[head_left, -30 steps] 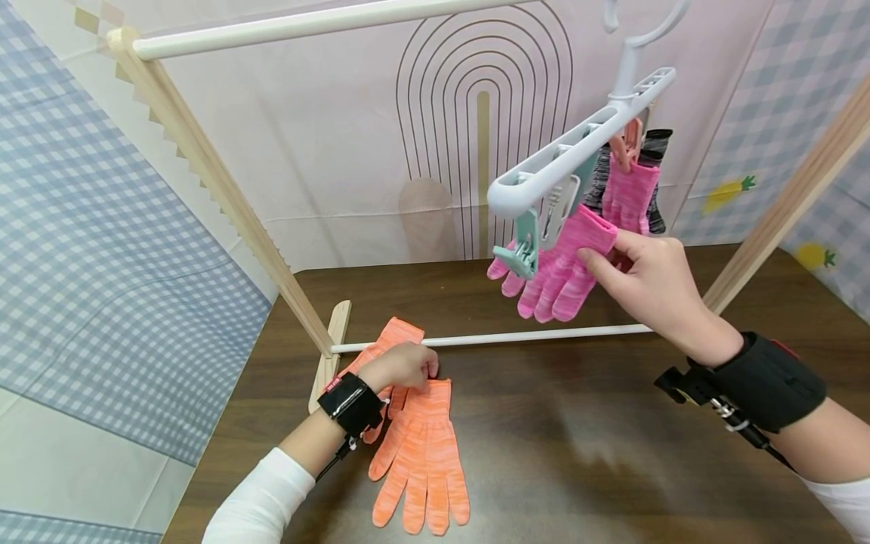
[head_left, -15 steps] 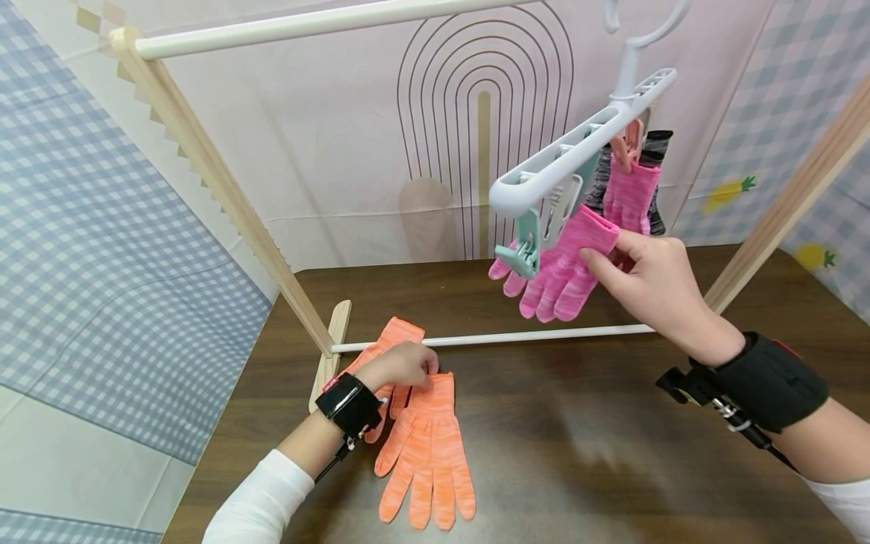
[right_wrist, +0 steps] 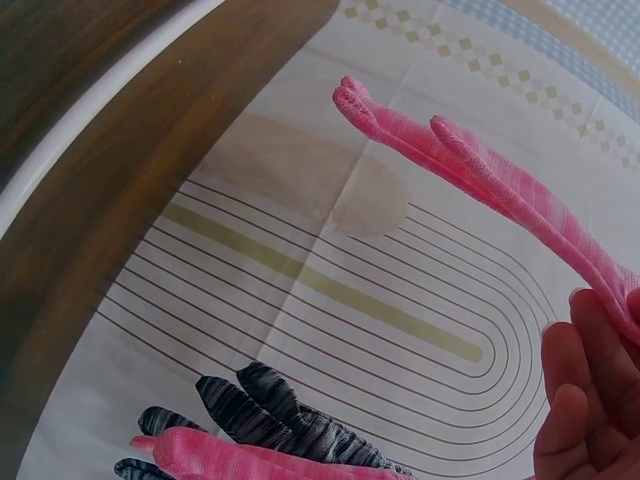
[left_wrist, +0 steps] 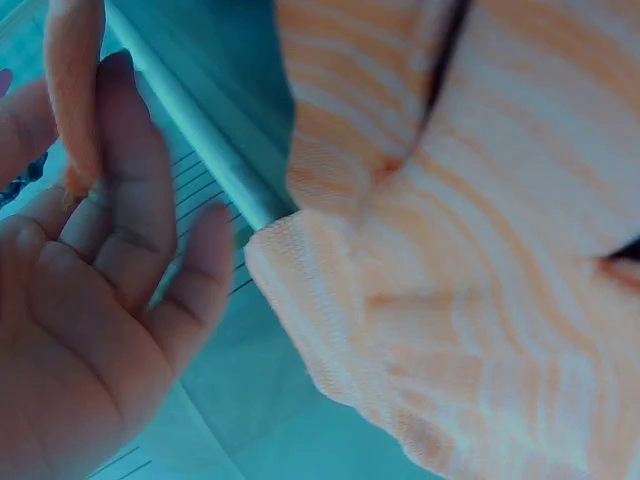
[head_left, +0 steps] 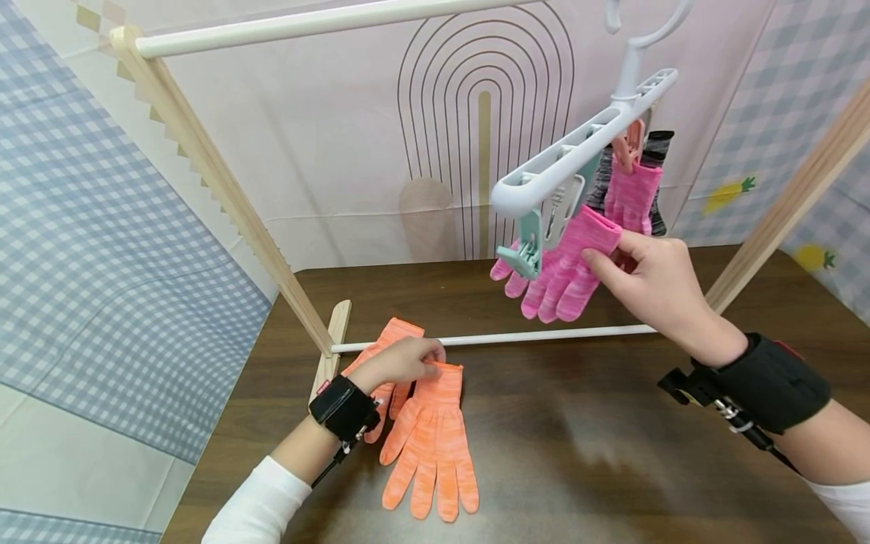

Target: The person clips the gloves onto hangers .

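Observation:
My left hand (head_left: pixel 406 361) pinches the cuff of an orange glove (head_left: pixel 431 446), whose fingers spread toward me over the table. In the left wrist view the pinched cuff (left_wrist: pixel 75 100) shows between thumb and fingers. A second orange glove (head_left: pixel 402 329) lies partly under that hand. With my right hand (head_left: pixel 655 283) I hold a pink glove (head_left: pixel 567 264) by its cuff, just below a white hanger (head_left: pixel 578 147). Green clips (head_left: pixel 528 245) hang from the hanger's near end, partly in front of the pink glove. Another pink glove (head_left: pixel 632 196) hangs from a pink clip (head_left: pixel 629 143) farther back.
Black-and-grey gloves (right_wrist: pixel 290 415) hang behind the clipped pink one. A wooden rack has a left post (head_left: pixel 224 181), a right post (head_left: pixel 795 196), a white top rod (head_left: pixel 326 26) and a low white rod (head_left: pixel 537 336) crossing above the brown table (head_left: pixel 544 431).
My left hand has moved slightly up and right, drawing the orange glove away from me and lifting its cuff a little. My right hand and the pink glove stay nearly still.

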`<state>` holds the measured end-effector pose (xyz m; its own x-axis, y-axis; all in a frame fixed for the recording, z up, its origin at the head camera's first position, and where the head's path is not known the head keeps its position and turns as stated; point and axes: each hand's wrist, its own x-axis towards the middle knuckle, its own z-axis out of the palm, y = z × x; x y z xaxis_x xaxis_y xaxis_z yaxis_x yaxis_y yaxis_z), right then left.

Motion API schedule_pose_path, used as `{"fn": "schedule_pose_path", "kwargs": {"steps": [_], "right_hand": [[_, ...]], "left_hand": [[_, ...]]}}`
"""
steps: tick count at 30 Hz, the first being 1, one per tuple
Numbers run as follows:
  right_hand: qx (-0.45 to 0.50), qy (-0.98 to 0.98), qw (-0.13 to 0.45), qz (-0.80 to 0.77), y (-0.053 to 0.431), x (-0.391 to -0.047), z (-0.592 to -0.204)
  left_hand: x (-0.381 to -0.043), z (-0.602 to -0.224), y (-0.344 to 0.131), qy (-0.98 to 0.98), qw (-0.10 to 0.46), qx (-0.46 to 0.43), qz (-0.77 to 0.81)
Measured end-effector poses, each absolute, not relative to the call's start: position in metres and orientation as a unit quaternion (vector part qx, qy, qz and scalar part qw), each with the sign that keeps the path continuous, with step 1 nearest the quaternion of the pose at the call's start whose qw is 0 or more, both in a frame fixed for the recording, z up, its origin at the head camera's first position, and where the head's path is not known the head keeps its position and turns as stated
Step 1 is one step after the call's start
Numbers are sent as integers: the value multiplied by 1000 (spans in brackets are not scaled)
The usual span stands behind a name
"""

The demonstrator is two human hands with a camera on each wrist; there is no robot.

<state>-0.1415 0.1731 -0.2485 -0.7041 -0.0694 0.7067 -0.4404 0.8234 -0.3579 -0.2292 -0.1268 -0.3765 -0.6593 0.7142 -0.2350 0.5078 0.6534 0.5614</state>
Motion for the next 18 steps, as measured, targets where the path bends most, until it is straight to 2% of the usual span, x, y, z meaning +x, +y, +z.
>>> {"fn": "schedule_pose_path", "kwargs": {"steps": [5,8,18], "right_hand": [[145,-885,355,265,173,-140,-249],[146,-884,354,268,173,-140,-249],[147,-883,354,271,173,-140,-250]], "left_hand": [[-226,-371,-126,876,203,359,250],[-225,-368,-125,876,172,365,264],[-218,-354,-121,848,98,325,406]]}}
